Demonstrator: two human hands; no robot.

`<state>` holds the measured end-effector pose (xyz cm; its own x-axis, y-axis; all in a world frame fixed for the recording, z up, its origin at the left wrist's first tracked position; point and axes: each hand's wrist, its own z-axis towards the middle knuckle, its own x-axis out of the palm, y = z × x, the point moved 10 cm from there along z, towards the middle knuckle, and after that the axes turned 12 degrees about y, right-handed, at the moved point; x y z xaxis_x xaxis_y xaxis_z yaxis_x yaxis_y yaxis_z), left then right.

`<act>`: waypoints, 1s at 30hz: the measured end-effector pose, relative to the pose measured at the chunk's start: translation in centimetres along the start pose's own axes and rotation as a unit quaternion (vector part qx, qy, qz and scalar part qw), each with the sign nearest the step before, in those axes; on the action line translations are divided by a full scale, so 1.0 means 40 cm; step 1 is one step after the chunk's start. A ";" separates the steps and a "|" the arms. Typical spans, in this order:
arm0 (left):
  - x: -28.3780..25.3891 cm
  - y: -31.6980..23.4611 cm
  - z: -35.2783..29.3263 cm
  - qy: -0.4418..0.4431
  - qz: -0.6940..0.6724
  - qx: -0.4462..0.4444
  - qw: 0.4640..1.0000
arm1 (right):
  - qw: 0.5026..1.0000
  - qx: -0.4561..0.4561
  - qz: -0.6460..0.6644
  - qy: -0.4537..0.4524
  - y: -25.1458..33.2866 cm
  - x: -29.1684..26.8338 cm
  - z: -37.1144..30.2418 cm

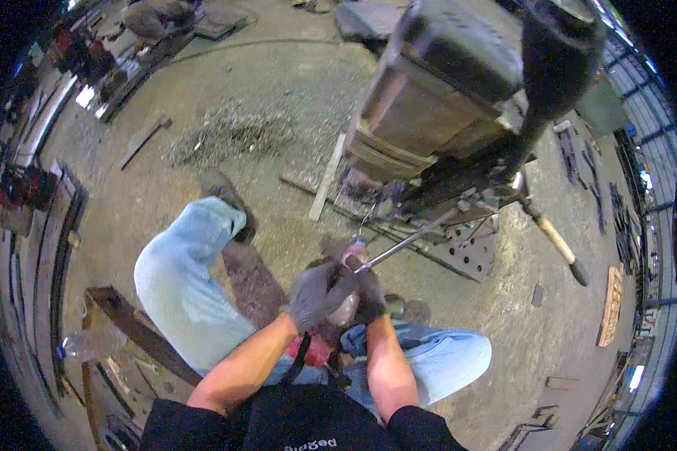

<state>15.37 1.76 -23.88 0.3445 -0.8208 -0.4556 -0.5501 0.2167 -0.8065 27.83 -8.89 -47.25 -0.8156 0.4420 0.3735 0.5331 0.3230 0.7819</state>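
Note:
My left hand (316,295) and my right hand (370,296), both in dark grey gloves, are close together in front of my lap. Their fingers are closed around a clear, pinkish bottle-like object (344,310), whose narrower end shows beyond the fingers; blur hides its exact kind. A slim metal rod (406,242) slopes down from the machine (421,128), its near end overlapping my fingertips in view. Whether a hand touches that rod I cannot tell. Below my left hand lies a red object (312,351) with a black strap.
A perforated steel plate (466,252) lies at the machine's base, near a wooden-handled tool (553,237). Metal scraps (237,135) and a hammer (147,141) lie on the floor ahead. A rusty steel beam (139,327) and a clear bottle (94,346) are to my left.

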 end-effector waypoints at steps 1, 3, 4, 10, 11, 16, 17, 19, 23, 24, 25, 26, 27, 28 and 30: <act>-0.028 0.008 0.004 -0.041 0.008 -0.006 0.999 | 0.999 0.025 -0.030 -0.024 0.039 0.016 -0.008; -0.140 0.002 -0.009 -0.157 -0.043 0.041 0.986 | 0.996 0.073 0.011 -0.052 0.157 0.123 -0.093; -0.212 -0.029 -0.011 -0.219 -0.106 0.099 0.965 | 0.994 0.083 0.049 -0.052 0.159 0.133 -0.113; -0.507 -0.502 -0.116 -0.292 -0.069 0.434 0.849 | 0.988 0.061 -0.091 -0.108 0.232 0.102 -0.149; -0.531 -0.547 -0.120 -0.298 -0.039 0.456 0.838 | 0.985 0.057 -0.112 -0.121 0.232 0.108 -0.156; -0.548 -0.633 0.026 -0.225 0.120 0.415 0.873 | 0.995 0.039 0.030 -0.088 0.192 0.131 -0.157; -0.542 -0.632 0.057 -0.192 0.158 0.387 0.888 | 0.993 0.027 0.077 -0.080 0.197 0.142 -0.153; -0.509 -0.588 0.137 -0.099 0.238 0.308 0.916 | 0.994 0.041 0.093 -0.049 0.161 0.123 -0.126; -0.444 -0.386 0.236 0.110 0.388 0.124 0.907 | 0.990 0.070 0.118 -0.010 0.141 0.143 -0.109; -0.415 -0.321 0.256 0.164 0.411 0.086 0.893 | 0.991 0.080 0.109 -0.019 0.145 0.133 -0.124; -0.425 -0.241 0.241 0.211 0.448 0.028 0.868 | 0.991 0.090 0.100 -0.006 0.159 0.161 -0.121; -0.377 -0.186 0.262 0.262 0.459 0.009 0.849 | 0.990 0.105 0.090 -0.024 0.165 0.137 -0.149; -0.396 -0.127 0.237 0.288 0.479 -0.028 0.829 | 0.990 0.118 0.079 -0.011 0.173 0.158 -0.145; -0.394 -0.090 0.238 0.312 0.485 -0.046 0.815 | 0.989 0.111 0.101 -0.006 0.164 0.153 -0.142; -0.381 -0.035 0.224 0.344 0.495 -0.065 0.795 | 0.984 0.097 0.147 0.003 0.152 0.150 -0.137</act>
<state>17.69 18.70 -19.17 -0.7797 -0.3865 -0.4926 -0.3826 0.9169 -0.1139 24.97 -8.88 -37.51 -0.6212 0.5356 0.5721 0.7783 0.3361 0.5304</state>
